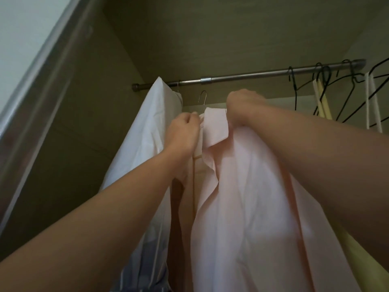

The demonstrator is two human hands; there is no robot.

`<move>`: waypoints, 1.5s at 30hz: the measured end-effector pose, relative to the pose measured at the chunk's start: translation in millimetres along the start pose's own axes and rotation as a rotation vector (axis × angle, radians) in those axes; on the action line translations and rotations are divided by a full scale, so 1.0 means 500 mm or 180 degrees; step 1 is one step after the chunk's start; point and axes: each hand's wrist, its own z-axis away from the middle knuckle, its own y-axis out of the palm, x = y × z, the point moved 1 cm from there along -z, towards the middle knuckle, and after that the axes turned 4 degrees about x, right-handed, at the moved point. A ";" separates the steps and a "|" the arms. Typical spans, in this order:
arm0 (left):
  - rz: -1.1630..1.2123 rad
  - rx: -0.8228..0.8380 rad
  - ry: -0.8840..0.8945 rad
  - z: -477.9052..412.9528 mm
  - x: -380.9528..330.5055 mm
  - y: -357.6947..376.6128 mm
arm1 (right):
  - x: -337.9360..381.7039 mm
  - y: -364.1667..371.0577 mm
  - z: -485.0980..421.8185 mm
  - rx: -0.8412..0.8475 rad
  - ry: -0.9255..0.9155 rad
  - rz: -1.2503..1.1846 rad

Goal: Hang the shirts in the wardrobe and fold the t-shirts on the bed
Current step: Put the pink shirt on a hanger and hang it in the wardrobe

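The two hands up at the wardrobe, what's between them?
Head view: the pink shirt's collar lies between the left hand and the right hand, the hanger's metal hook just above it.

Pink shirt (242, 197) is seen from frame centre down to 6 o'clock, collared, front open, draped on a pale hanger (196, 152), collar flap turned up. The hanger's metal hook (203, 100) is seen at 12 o'clock of the collar, below the wardrobe rail (242, 75) and apart from it. The hanger is gripped at the collar's 9 o'clock side by the left hand (185, 131). The shirt's shoulder is gripped at 2 o'clock by the right hand (242, 106). White shirt (147, 131) is hung at the rail's 9 o'clock end, just beside the pink shirt.
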 end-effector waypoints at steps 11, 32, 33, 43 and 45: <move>-0.0430 0.0455 0.0294 -0.108 0.002 0.019 | 0.063 0.008 -0.089 -0.0381 0.0130 0.0062; -0.0332 0.0597 0.0266 -0.125 0.047 -0.060 | 0.169 0.050 -0.220 -0.0227 0.0241 0.0158; -0.0281 0.0609 0.0247 -0.120 0.048 -0.057 | 0.167 0.052 -0.214 -0.0215 0.0249 0.0111; -0.0157 0.0315 -0.0041 -0.032 0.020 -0.042 | 0.115 0.007 -0.092 -0.0181 0.0020 -0.1250; 0.0013 0.0295 -0.0023 -0.005 0.007 -0.043 | 0.110 0.019 -0.045 0.0110 -0.0077 -0.1992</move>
